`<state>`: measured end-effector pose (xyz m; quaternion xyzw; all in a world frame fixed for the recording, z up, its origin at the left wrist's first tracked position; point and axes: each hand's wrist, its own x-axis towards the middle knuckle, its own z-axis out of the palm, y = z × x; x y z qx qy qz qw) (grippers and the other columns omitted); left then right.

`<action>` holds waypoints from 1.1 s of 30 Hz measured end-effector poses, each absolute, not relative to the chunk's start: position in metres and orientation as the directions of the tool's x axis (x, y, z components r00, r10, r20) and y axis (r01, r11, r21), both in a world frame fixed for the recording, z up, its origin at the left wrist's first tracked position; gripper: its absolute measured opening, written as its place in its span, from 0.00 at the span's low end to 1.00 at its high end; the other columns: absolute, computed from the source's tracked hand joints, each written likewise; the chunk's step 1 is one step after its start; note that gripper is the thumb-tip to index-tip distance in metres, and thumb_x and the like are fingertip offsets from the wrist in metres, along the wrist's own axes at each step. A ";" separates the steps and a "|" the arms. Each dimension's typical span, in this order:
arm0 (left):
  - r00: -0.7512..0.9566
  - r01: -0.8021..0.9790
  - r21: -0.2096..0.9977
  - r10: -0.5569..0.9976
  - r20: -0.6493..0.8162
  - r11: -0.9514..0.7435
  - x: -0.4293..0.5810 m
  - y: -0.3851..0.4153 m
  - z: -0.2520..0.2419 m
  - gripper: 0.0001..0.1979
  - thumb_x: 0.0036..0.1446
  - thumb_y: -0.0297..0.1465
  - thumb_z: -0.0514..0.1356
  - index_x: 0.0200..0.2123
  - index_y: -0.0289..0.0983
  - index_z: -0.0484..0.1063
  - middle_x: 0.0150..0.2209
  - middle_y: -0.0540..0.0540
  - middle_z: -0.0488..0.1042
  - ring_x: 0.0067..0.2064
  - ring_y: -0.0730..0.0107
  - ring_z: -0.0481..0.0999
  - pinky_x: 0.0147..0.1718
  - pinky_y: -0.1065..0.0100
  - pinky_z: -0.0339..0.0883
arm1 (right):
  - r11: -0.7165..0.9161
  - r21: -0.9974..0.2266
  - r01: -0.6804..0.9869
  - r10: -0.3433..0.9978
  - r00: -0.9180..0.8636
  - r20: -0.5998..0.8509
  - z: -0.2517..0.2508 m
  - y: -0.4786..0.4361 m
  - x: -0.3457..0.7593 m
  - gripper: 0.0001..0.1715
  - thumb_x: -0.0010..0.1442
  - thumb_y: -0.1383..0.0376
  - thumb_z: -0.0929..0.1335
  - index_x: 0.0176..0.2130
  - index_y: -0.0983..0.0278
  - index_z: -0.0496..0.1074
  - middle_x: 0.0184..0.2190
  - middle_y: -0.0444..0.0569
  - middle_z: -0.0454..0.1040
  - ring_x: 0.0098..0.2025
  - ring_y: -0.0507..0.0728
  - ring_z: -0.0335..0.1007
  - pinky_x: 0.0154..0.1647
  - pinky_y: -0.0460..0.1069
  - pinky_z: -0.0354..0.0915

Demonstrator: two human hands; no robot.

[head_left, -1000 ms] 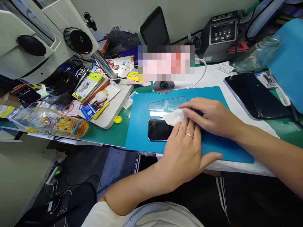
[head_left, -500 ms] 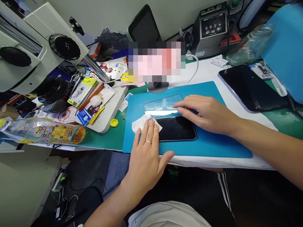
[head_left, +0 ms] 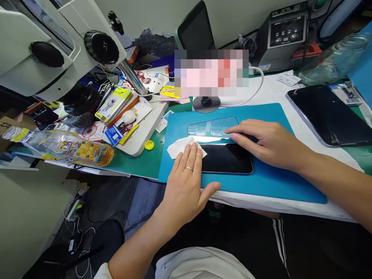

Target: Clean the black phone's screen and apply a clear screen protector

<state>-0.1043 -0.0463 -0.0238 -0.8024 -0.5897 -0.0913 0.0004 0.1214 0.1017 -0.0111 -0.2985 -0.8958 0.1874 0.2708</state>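
Observation:
A phone (head_left: 229, 159) with a black screen lies face up on a blue mat (head_left: 279, 186). My left hand (head_left: 187, 182) is flat, thumb spread, its fingertips pressing a white wipe (head_left: 178, 148) over the phone's left end. Beyond the phone lies a clear glass screen protector (head_left: 212, 126) with a dark outline and a white strip along its near side. My right hand (head_left: 264, 143) rests across the phone's far right corner. Its index fingertip touches the protector's near right edge, with the thumb slightly apart; the other fingers are partly hidden.
A microscope (head_left: 101, 46) overhangs the left side, above boxes and packets (head_left: 116, 104). A plastic bottle (head_left: 72, 147) lies near the left edge, with a yellow cap (head_left: 149, 145) beside the mat. On the right are a larger dark device (head_left: 328, 112) and a glass jar (head_left: 334, 58).
The camera view has shifted, so the scene sits farther right. Both hands keep nearly the same places on the wipe and by the protector.

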 end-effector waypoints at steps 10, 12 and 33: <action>0.333 0.924 0.149 0.934 0.132 -0.351 -0.103 -0.059 -0.020 0.39 0.76 0.50 0.47 0.74 0.22 0.53 0.76 0.27 0.54 0.78 0.44 0.50 0.72 0.44 0.57 | 0.695 -0.507 0.510 0.688 -0.678 0.260 -0.017 0.103 0.121 0.20 0.73 0.56 0.62 0.44 0.59 0.81 0.43 0.51 0.87 0.42 0.65 0.84 0.41 0.59 0.72; 0.331 0.921 0.162 0.931 0.154 -0.355 -0.097 -0.048 -0.021 0.40 0.76 0.52 0.45 0.73 0.22 0.55 0.75 0.27 0.55 0.78 0.45 0.51 0.72 0.44 0.57 | 0.689 -0.501 0.524 0.694 -0.676 0.249 -0.017 0.103 0.122 0.21 0.73 0.55 0.61 0.44 0.59 0.81 0.41 0.50 0.87 0.40 0.64 0.84 0.39 0.58 0.71; 0.296 0.927 0.185 0.939 0.176 -0.327 -0.092 -0.045 -0.026 0.49 0.70 0.62 0.48 0.74 0.25 0.54 0.76 0.28 0.54 0.78 0.45 0.50 0.73 0.45 0.56 | 0.702 -0.504 0.503 0.678 -0.688 0.259 -0.013 0.101 0.120 0.19 0.73 0.56 0.63 0.42 0.58 0.82 0.42 0.48 0.87 0.41 0.64 0.83 0.38 0.57 0.71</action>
